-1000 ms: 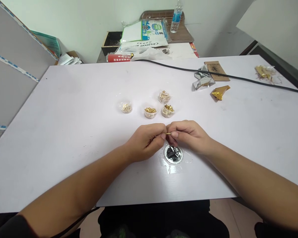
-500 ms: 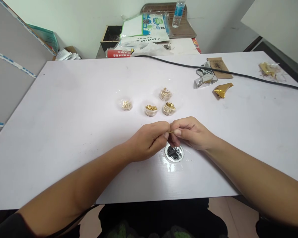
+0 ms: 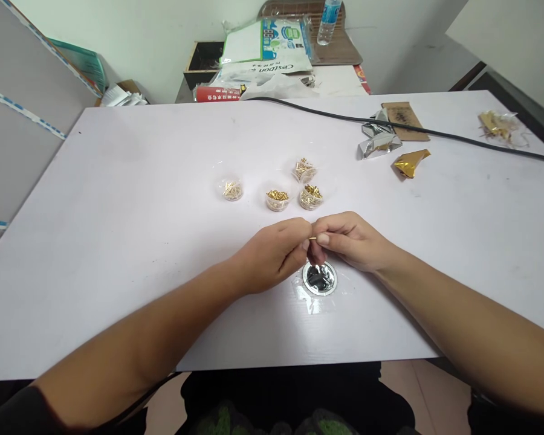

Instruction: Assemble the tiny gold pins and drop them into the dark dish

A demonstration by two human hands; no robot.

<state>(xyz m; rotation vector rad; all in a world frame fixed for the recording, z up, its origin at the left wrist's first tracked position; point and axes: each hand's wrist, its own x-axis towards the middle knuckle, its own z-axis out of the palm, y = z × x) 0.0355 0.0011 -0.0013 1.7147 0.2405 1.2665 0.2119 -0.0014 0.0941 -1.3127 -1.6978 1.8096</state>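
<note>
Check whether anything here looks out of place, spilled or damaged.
The black cable lies loose across the table, over the brown packet, looking untidy. Nearby, the gold wrapper and silver wrappers look crumpled, like litter. Dark specks left of the left hand are too tiny to identify.

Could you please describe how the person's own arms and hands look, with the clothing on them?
The left hand and right hand are bare, with no gloves. The left arm is bare up to a plain black sleeve in the picture's lower corner. The right arm is bare where visible.
</note>
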